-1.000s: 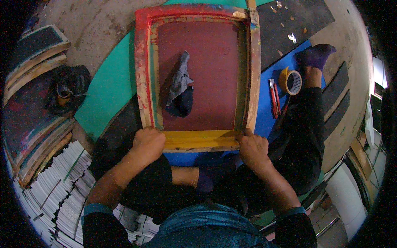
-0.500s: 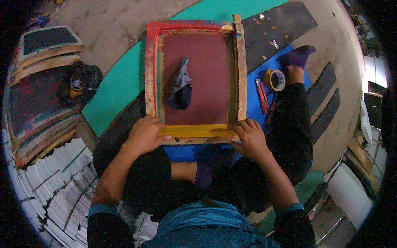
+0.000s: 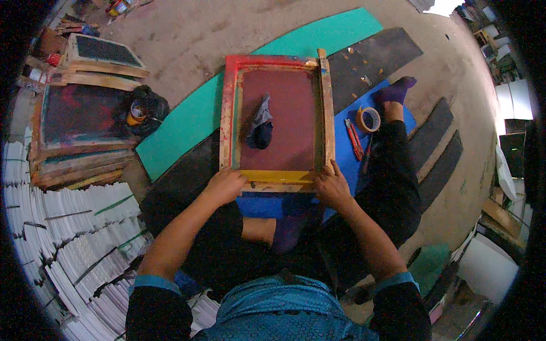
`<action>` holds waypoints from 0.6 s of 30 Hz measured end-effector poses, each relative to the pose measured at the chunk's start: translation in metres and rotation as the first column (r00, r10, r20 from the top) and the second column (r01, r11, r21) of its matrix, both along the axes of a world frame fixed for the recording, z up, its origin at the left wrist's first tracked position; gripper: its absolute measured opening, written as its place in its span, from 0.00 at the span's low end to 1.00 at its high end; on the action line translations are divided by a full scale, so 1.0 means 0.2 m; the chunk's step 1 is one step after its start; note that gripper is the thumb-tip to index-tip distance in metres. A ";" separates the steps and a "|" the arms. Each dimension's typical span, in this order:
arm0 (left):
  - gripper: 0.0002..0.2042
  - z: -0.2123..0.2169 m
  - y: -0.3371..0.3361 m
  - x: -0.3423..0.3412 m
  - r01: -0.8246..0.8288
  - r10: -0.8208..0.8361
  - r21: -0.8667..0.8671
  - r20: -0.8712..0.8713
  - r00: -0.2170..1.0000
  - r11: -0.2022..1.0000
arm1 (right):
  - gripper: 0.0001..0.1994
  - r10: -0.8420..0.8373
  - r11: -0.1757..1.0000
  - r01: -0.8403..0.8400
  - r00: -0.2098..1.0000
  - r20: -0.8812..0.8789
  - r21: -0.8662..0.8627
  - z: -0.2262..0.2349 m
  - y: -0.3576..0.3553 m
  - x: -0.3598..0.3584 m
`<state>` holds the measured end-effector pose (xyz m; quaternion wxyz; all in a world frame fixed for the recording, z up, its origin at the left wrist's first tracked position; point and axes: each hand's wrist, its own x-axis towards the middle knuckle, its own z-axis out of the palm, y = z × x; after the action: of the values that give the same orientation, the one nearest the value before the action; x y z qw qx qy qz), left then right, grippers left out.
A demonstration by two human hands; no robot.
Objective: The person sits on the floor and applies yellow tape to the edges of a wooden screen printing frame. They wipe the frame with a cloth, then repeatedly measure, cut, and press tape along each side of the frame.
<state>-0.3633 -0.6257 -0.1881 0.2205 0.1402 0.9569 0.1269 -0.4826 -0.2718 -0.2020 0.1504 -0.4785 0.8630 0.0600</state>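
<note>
A seated person grips the near edge of a wooden screen-printing frame (image 3: 277, 122) lying on the floor, left hand (image 3: 226, 186) clamped at its seven o'clock corner, right hand (image 3: 331, 187) at five o'clock. A dark crumpled rag (image 3: 260, 125) rests on the red mesh; a tape roll (image 3: 369, 119) lies at three o'clock.
</note>
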 end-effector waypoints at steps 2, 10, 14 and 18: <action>0.18 -0.01 0.01 0.00 -0.020 0.021 -0.022 0.054 0.998 1.000 | 0.23 0.021 0.999 -0.021 1.000 -0.001 0.034 -0.04 0.00 -0.01; 0.15 0.02 -0.01 0.01 -0.037 0.037 -0.002 -0.003 0.999 0.999 | 0.21 -0.038 0.992 0.039 0.999 0.013 -0.121 -0.05 0.04 -0.02; 0.17 0.02 0.00 0.00 -0.176 0.169 0.110 0.070 0.983 0.978 | 0.22 -0.019 0.988 0.002 0.994 -0.105 -0.156 -0.08 0.06 -0.03; 0.17 0.01 0.00 0.07 -0.005 0.019 0.082 -0.173 0.985 0.997 | 0.24 0.011 0.984 -0.032 0.993 -0.116 -0.177 -0.19 0.11 -0.03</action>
<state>-0.3492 -0.6259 -0.1855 0.1296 0.1539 0.9673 0.1543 -0.4896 -0.2494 -0.2405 0.0566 -0.4952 0.8669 0.0114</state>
